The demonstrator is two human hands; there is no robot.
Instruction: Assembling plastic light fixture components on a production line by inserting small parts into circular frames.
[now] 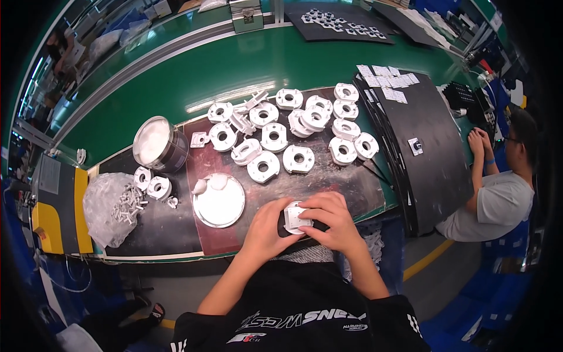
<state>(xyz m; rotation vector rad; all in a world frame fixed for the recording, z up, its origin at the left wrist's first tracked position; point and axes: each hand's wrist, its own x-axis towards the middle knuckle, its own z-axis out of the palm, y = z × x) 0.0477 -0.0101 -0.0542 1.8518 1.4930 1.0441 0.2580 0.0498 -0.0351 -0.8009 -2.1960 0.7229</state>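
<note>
Left hand (267, 230) and right hand (332, 224) grasp one white part (295, 219) between them, near the front edge of the bench (328, 58). It is probably light and stiff, maybe a little slippery; its outer edge seems safest to hold.

The single head view looks down from the wearer's head, facing forward across the worktop (199, 79). Its fisheye sweep is wide, bending straight edges toward a dark rim. The hands (332, 223) appear close, just below the frame's centre; the far side of the worktop recedes toward the upper edge.
</note>
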